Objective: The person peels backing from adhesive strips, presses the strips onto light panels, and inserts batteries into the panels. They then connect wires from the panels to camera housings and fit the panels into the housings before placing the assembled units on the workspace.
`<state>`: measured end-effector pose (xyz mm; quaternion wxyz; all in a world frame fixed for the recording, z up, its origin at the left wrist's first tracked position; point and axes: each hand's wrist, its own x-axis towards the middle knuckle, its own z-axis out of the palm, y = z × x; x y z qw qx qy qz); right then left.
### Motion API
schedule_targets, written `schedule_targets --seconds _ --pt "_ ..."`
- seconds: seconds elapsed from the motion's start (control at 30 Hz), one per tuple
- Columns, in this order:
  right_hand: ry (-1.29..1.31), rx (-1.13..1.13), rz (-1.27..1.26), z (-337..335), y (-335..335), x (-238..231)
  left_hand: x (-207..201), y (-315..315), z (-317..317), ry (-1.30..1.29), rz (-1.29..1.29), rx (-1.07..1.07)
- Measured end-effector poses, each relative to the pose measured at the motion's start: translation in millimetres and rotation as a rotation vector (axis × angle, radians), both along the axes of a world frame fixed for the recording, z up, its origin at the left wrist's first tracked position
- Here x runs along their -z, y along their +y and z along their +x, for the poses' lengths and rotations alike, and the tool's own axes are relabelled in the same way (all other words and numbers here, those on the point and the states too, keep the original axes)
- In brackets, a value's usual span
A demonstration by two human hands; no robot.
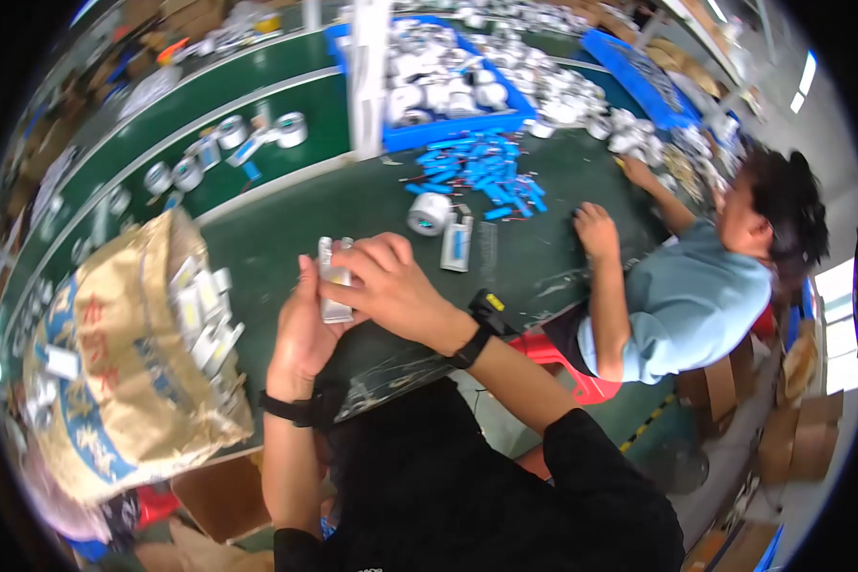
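Sack [133, 353] of tan, printed material stands at the left, its mouth turned toward the right and showing a jumble of pale pieces [200, 310]. To its right, the left hand [302, 334] is curled around a slim white housing [336, 310], thumb raised along the left side; the fingers underneath are hidden, so their exact grip cannot be told. The white housing looks light and stiff, probably thin plastic or sheet metal, with smooth faces that may slip a little. Its narrow prongs at the far end look the likeliest part to bend, so the sturdier hold should be along the two long sides, nearer the body of the piece. It sits between the hands, above the tabletop [534, 257], just right of the left thumb and partly under the right hand [381, 286], whose bent fingers and thumb close over it from the right, pinching it against the left. Farther right and farther away, well apart from both hands, are a round white unit [430, 214], a loose casing [456, 244] just beside it, and a heap of blue cylinders [477, 167]. A co-worker's hand [596, 232] rests at the right.
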<state>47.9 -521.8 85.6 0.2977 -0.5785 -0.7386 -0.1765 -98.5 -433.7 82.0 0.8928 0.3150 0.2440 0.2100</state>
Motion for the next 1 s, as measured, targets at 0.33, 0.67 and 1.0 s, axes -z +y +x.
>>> schedule_targets --seconds 0.33,0.67,1.0 --pt "0.563 0.007 0.117 12.2 27.5 38.6 66.9 61.7 26.1 -0.211 -0.075 -0.077" --pt "0.655 -0.01 0.028 12.0 33.0 44.6 53.2 56.8 29.8 -0.173 -0.008 -0.106" --pt "0.469 -0.026 0.02 9.3 34.8 40.6 53.3 61.4 28.3 -0.127 0.0 -0.081"
